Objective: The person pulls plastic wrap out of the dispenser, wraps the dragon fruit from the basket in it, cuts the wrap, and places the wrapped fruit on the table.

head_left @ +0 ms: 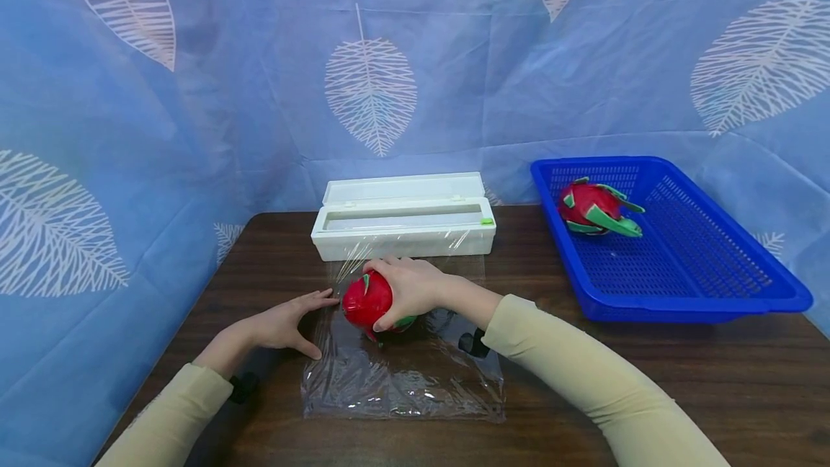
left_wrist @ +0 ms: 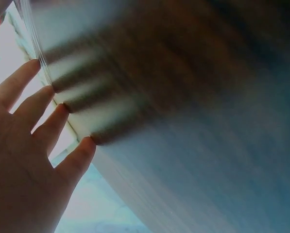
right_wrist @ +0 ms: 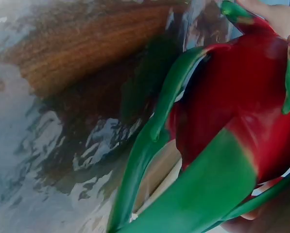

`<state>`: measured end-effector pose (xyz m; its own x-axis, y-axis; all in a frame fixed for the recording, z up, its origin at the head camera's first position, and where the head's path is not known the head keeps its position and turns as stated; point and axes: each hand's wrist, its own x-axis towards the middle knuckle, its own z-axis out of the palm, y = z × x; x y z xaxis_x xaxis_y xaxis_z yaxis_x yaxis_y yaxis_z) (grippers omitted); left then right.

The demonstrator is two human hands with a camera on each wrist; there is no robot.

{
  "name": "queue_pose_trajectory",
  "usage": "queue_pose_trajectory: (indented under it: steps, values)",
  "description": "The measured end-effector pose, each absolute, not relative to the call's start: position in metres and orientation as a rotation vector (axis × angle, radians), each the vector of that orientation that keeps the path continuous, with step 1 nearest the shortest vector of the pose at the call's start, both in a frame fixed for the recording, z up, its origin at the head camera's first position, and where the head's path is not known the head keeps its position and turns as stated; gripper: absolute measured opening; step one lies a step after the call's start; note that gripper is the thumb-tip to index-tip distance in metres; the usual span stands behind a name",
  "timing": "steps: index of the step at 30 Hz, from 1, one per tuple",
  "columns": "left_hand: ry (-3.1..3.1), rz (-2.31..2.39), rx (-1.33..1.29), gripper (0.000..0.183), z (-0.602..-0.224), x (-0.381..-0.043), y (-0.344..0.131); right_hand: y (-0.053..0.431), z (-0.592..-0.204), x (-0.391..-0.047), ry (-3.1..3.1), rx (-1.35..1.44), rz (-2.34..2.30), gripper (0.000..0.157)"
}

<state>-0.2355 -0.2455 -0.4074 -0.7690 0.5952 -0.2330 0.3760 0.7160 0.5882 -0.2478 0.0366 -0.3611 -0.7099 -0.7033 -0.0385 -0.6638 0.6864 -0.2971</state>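
Observation:
A red dragon fruit (head_left: 364, 303) with green scales rests on a sheet of clear plastic wrap (head_left: 402, 398) spread over the table. My right hand (head_left: 413, 288) grips it from above, thumb on the near side and fingers over the far side. In the right wrist view the fruit (right_wrist: 232, 92) fills the right half, its long green scales reaching toward the wrist. My left hand (head_left: 285, 323) is at the wrap's left edge, close to the fruit, thumb and fingers spread. In the left wrist view the fingertips of this hand (left_wrist: 28, 150) reach the table surface by the wrap's edge.
A white wrap dispenser box (head_left: 405, 242) stands behind the fruit, lid raised, the wrap running from it toward me. On the right is a blue plastic basket (head_left: 681, 306) holding another dragon fruit (head_left: 591, 205). A blue leaf-patterned cloth (head_left: 441, 114) hangs behind the dark wooden table (head_left: 551, 395).

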Motion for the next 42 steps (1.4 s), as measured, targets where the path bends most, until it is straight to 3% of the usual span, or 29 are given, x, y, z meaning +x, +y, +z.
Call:
queue_pose_trajectory:
  steps: [10, 23, 34, 42]
  values:
    - [2.519, 0.717, 0.736, 0.089, -0.407, -0.235, -0.245, 0.029, -0.362, -0.245, 2.763, -1.025, -0.302, 0.107]
    - [2.55, 0.731, 0.736, 0.086, -0.407, -0.233, -0.247, 0.053, -0.354, -0.25, 2.693, -1.006, -0.476, 0.114]
    - [2.626, 0.804, 0.731, 0.081, -0.399, -0.229, -0.268, 0.122, -0.337, -0.227, 2.796, -1.011, -0.504, 0.107]
    - [2.586, 0.919, 0.85, 0.072, -0.4, -0.196, -0.26, 0.172, -0.346, -0.193, 2.786, -1.097, -0.566, 0.098]
